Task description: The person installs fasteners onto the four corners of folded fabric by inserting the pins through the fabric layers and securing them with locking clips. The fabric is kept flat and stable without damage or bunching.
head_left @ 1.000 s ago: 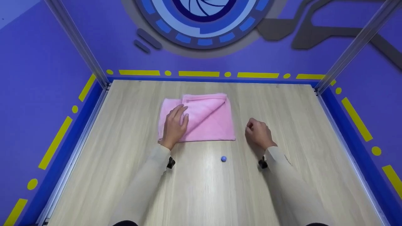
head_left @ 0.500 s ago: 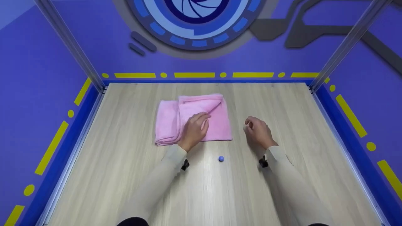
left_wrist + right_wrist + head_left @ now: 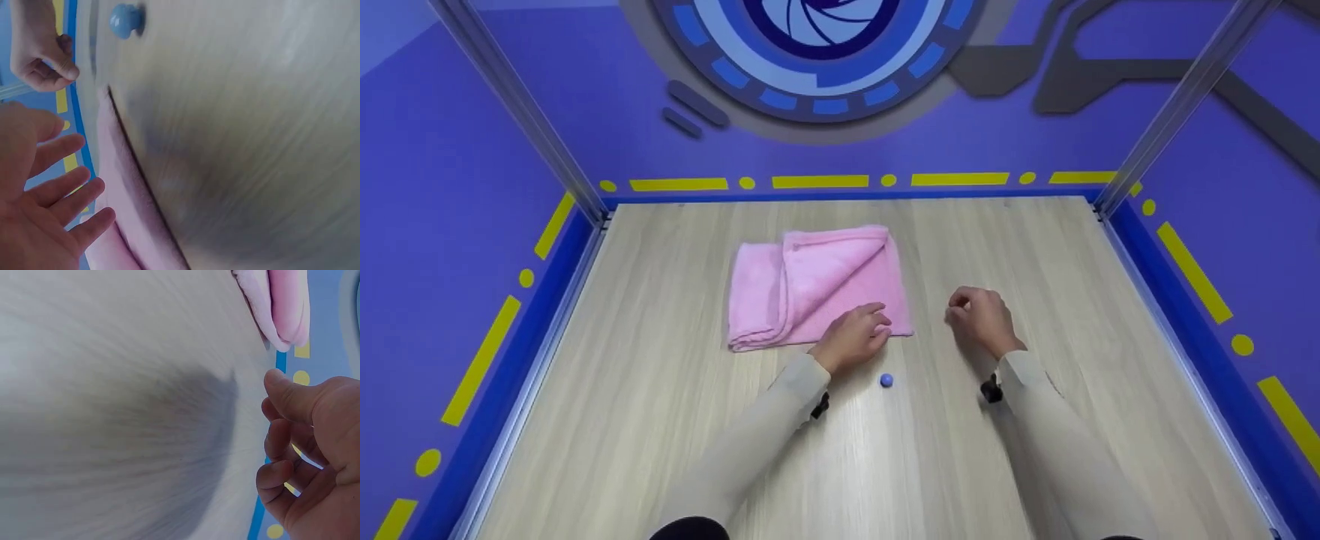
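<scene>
A pink towel (image 3: 757,292), folded, lies on the wooden table with its top layer turned back diagonally. My left hand (image 3: 851,339) is over the towel's near right edge, fingers loosely spread and holding nothing. In the left wrist view the same hand (image 3: 53,191) shows its open palm beside the towel's edge (image 3: 135,180). A small blue knob-like piece (image 3: 886,380) stands on the table just in front of the left hand; its round head (image 3: 122,21) sits on a narrower neck. My right hand (image 3: 984,319), fingers loosely curled and holding nothing, is to the right of the towel.
Purple-blue panels with yellow dashes (image 3: 820,181) wall in the table (image 3: 660,420) at the back and both sides. Metal posts (image 3: 514,112) rise at the back corners, and a metal rail (image 3: 547,307) runs along the left edge.
My left hand has moved right and nearer across the towel, from its left part to its near right edge. The right hand, towel and blue piece stay about where they were.
</scene>
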{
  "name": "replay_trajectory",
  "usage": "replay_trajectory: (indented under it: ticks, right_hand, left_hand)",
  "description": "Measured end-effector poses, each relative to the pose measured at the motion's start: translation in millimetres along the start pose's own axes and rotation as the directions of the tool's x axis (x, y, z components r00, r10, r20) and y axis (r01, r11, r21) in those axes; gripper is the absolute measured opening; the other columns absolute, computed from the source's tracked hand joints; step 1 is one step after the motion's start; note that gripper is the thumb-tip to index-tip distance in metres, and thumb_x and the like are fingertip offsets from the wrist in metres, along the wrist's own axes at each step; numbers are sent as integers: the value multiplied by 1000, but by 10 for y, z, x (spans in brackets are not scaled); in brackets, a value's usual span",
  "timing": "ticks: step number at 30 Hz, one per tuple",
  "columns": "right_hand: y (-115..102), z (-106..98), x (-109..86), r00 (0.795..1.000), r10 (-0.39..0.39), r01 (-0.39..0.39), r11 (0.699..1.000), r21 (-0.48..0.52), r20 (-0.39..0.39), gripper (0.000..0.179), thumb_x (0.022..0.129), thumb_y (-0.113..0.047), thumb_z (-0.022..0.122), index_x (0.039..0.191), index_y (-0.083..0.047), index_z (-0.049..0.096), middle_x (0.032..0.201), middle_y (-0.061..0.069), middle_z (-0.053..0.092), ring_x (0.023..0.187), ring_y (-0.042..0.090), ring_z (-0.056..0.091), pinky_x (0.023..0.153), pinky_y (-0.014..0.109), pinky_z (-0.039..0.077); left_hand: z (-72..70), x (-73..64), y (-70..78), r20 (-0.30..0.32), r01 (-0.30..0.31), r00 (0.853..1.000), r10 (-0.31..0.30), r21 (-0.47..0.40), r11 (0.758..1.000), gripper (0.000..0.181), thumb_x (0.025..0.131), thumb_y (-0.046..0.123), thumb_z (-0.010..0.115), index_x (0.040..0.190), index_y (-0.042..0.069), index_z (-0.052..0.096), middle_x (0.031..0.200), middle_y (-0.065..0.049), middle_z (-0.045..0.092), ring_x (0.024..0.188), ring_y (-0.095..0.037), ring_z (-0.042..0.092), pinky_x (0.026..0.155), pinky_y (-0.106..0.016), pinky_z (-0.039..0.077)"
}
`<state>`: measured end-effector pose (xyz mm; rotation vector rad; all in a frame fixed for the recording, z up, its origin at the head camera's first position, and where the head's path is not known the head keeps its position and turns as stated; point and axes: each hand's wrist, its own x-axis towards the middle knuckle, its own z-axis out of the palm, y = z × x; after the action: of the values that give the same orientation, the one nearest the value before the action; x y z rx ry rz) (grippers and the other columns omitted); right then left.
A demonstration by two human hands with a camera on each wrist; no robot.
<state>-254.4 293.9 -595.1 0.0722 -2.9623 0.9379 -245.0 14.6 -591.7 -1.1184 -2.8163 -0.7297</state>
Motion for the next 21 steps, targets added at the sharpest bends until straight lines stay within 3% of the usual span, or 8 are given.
replay_trajectory:
  ticks: [5,12,21]
  right_hand:
    - [20,16,0,1000,7,-7,1000,13,-8,6,96,-11,71,97,-9,76,99,6,75,92,26,67,81,46,54]
    - [53,40,-2,1000,-17,17,1000,8,-25,13,98,-12,68,105,-7,77,106,10,75,98,29,70,87,50,55]
    - [78,69,-2,1000,-6,7,1000,25,-31,14,98,-14,68,106,-7,77,106,11,75,97,28,70,87,50,56]
  left_hand:
    - [91,-3,31,106,-22,994,26,-38,999,40,106,37,56,129,8,71,148,-19,55,140,-29,50,117,-42,38]
    - [141,-46,78,239,63,969,-60,-2,998,50,107,51,44,140,20,66,161,-13,41,151,-29,34,122,-53,28]
    - [170,-67,79,256,62,965,-63,11,998,53,106,52,46,143,19,63,163,-13,37,152,-31,30,123,-56,23]
